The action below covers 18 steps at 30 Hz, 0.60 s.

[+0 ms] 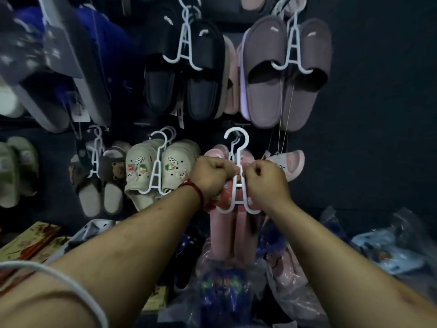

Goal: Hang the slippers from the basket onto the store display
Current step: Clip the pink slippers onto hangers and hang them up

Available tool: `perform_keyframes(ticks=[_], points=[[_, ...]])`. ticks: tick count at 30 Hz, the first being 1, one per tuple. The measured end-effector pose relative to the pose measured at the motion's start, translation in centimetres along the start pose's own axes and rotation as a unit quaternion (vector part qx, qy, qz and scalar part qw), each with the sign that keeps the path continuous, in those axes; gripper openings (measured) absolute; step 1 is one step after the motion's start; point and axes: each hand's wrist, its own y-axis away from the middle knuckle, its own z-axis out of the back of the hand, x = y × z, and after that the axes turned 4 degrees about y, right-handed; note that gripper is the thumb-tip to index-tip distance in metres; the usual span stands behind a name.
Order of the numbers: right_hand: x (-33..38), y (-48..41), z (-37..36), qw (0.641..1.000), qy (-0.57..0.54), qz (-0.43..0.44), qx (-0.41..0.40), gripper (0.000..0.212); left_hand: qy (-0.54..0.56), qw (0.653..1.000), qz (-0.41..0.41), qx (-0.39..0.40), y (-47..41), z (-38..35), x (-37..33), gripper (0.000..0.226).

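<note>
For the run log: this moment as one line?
stage: hanging pair | left hand: grips white hanger | right hand: grips hanger | pink slippers: on hanger | hung yet: cannot tell

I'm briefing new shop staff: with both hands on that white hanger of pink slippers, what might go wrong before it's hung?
1. The white hanger has its hook just in front of another hook and may tangle with it.
2. Thin strings from the mauve slippers hang near the right hand and might snag.
3. The pink slippers sit on open prongs; a tilt from the left hand could slide one off.
</note>
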Motion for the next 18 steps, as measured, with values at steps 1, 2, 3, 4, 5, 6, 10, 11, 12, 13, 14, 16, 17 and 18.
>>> perform_keyframes(ticks=[1, 2, 3, 4, 5, 6, 10, 11, 12, 13, 14, 16, 17, 18], points=[[-0.1, -0.5, -0.1, 1.0, 0.006, 0.001, 0.003, 0.032, 0.003, 1.0, 0.002, 0.001, -0.7, -0.3, 0.1, 0.009], [-0.3, -1.1, -0.2, 1.0, 0.014, 0.0, 0.006, 0.025, 0.007, 1.0, 0.002, 0.003, -1.4, -0.6, 0.3, 0.008], [-0.5, -1.6, -0.4, 1.0, 0.024, -0.004, 0.011, 0.019, 0.012, 1.0, 0.004, 0.007, -2.0, -0.8, 0.5, 0.008], [-0.8, -2.0, -0.5, 0.999, 0.038, -0.005, 0.017, 0.016, 0.016, 1.0, 0.006, 0.012, -2.6, -1.1, 0.7, 0.008], [-1.1, -2.6, -0.8, 0.998, 0.054, -0.002, 0.023, 0.017, 0.016, 1.0, 0.007, 0.019, -3.2, -1.2, 1.0, 0.008], [-1.4, -3.2, -1.0, 0.997, 0.069, 0.002, 0.028, 0.02, 0.01, 1.0, 0.004, 0.027, -3.8, -1.4, 1.3, 0.01], [-2.8, -4.7, -1.6, 0.992, 0.111, 0.018, 0.051, 0.023, -0.03, 0.999, -0.017, 0.036, -5.6, -1.7, 2.9, 0.011], [-3.3, -4.8, -1.8, 0.99, 0.122, 0.028, 0.058, 0.022, -0.031, 0.999, -0.018, 0.033, -5.9, -1.8, 3.4, 0.01], [-3.8, -4.9, -2.1, 0.989, 0.129, 0.038, 0.065, 0.022, -0.032, 0.999, -0.019, 0.026, -6.1, -1.9, 4.0, 0.012], [-4.2, -4.9, -2.4, 0.988, 0.131, 0.047, 0.071, 0.023, -0.034, 0.999, -0.023, 0.019, -6.3, -1.9, 4.5, 0.012], [-4.6, -5.0, -2.7, 0.987, 0.131, 0.052, 0.076, 0.023, -0.038, 0.999, -0.03, 0.013, -6.4, -1.8, 5.0, 0.012], [-5.2, -5.5, -3.4, 0.986, 0.136, 0.056, 0.076, 0.022, -0.043, 0.999, -0.032, 0.002, -7.0, -1.9, 5.7, 0.012], [-5.3, -5.9, -3.8, 0.985, 0.144, 0.055, 0.075, 0.021, -0.041, 0.999, -0.03, -0.002, -7.3, -1.9, 5.8, 0.012], [-5.3, -6.4, -4.1, 0.984, 0.153, 0.054, 0.074, 0.02, -0.043, 0.999, -0.028, -0.004, -7.7, -1.9, 5.9, 0.012]])
